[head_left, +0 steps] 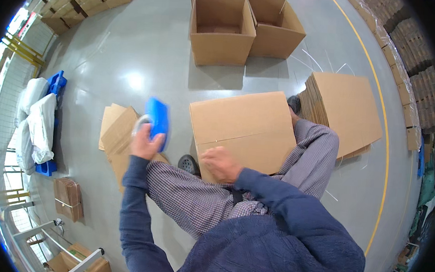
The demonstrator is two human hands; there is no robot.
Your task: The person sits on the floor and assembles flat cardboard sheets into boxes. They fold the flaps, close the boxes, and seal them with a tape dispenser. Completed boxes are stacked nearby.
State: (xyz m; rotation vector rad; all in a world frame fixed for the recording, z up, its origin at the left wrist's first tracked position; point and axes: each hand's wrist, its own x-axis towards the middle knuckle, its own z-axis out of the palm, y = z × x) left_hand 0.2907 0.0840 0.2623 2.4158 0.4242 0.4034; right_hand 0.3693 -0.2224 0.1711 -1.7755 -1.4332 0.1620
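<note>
A closed cardboard box (245, 132) sits between my knees, a seam between its flaps running across the top. My left hand (146, 144) is wrapped round a blue tape dispenser (159, 118) held left of the box, with a pale roll of tape (142, 125) on it. The dispenser is smeared by motion. My right hand (220, 164) is closed, its fingers curled over the near left part of the box top. Whatever its fingers may hold is hidden.
Open boxes (223, 49) stand ahead. Flat cardboard is stacked at right (348, 109), with loose cardboard sheets (120, 132) at left. A blue pallet (57, 84) bears white sacks (42, 125) farther left, near a tied cardboard bundle (68, 199) and a metal-framed cart (66, 249).
</note>
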